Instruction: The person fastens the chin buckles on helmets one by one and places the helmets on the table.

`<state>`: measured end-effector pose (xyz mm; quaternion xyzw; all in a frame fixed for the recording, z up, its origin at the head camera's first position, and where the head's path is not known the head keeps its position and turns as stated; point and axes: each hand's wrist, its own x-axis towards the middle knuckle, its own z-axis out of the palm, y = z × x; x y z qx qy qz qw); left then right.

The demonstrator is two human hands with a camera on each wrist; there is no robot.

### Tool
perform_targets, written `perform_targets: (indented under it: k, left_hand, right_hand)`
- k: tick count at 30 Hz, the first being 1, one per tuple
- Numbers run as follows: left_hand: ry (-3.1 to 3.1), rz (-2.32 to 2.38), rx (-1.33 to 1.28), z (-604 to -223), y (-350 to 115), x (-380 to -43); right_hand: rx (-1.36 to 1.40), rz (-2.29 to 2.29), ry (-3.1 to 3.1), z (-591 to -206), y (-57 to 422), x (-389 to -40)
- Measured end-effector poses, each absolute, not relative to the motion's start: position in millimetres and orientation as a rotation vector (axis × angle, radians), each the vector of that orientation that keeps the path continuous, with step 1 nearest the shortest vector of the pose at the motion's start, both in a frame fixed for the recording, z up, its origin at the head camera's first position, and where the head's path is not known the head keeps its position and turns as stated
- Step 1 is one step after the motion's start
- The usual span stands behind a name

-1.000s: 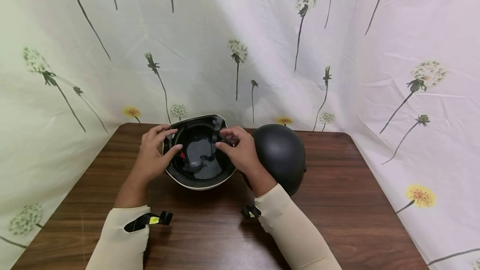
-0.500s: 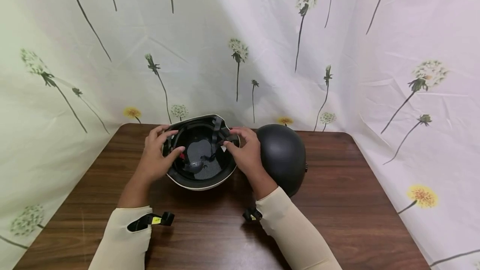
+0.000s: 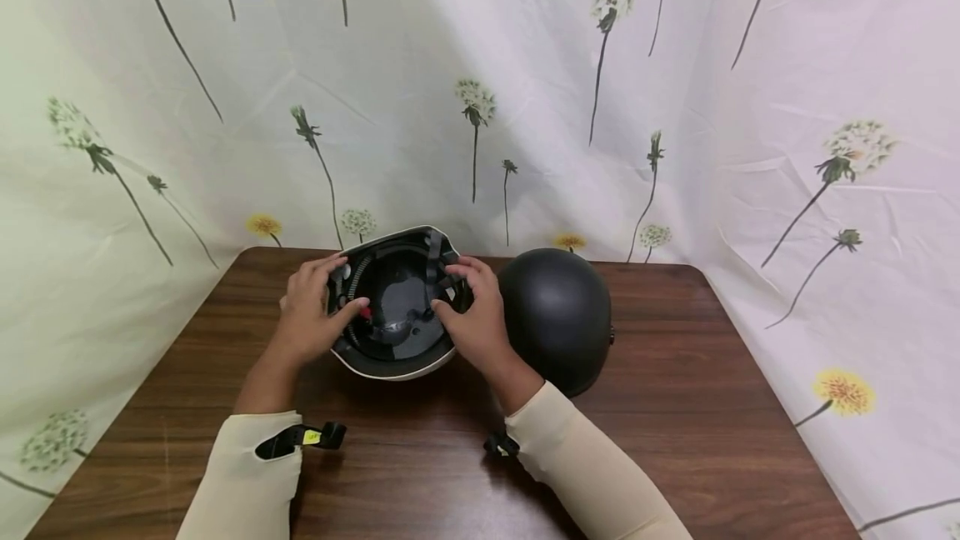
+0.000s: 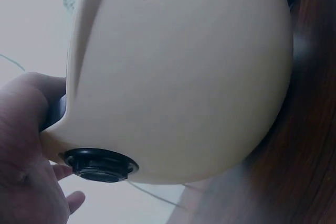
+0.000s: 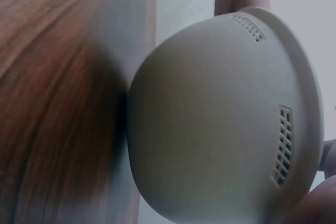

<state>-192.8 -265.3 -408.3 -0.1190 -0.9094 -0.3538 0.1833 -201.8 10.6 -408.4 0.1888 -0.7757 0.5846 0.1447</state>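
Note:
A cream helmet with a black padded inside rests upside down on the table, its hollow facing up. Its dark chin strap lies along the right inside wall, and a red piece shows at the left inside. My left hand grips the left rim, thumb over the inside, beside a black round knob on the shell. My right hand holds the right rim, with thumb and fingertips reaching in near the strap. Vent slots pierce the cream shell below the rim.
A black helmet sits dome up just right of the cream one, close behind my right hand. The brown wooden table ends at a white curtain printed with dandelions.
My right hand first shifted right out along the rim, then came back left and lower, thumb inside. The cream helmet tilted slightly; my left hand kept its place on the left rim.

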Motion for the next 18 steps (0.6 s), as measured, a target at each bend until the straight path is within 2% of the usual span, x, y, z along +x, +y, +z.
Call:
perform_targets:
  k: [10, 18]
  left_hand:
    - [-2.668, -0.949, -0.408, -413, -271, -192]
    - [-2.642, -0.986, -0.464, -432, -275, -198]
  right_hand:
    - [0.661, 1.59, -2.185, -405, 13, -182]
    - [0.767, 1.517, -2.13, -399, 8, -165]
